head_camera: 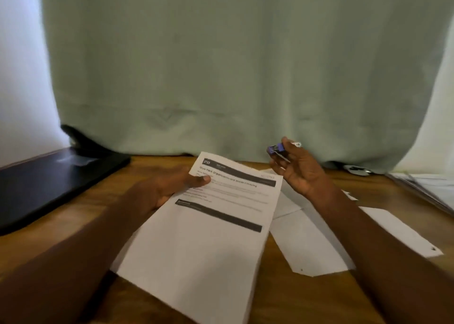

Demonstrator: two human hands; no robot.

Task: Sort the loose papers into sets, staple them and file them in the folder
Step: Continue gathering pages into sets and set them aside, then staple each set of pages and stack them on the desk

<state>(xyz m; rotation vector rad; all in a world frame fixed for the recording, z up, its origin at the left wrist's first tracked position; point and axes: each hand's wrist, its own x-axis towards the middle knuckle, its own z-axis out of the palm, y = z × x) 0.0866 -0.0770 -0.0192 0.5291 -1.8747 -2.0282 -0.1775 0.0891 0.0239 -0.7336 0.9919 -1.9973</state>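
Note:
My left hand [169, 188] grips a set of printed papers [208, 237] by its upper left edge, thumb on top, holding it tilted above the wooden table [81, 215]. My right hand [299, 171] is raised just right of the set's top corner and holds a small purple stapler [278, 150] in its fingers. More loose white sheets [309, 245] lie on the table under my right forearm. A black folder [54, 178] lies closed at the left.
A black hole punch [81, 139] sits behind the folder. A stack of clear sleeves with papers [427, 188] lies at the right edge. A small white and black object [356, 170] rests by the pale green curtain [233, 65] at the back.

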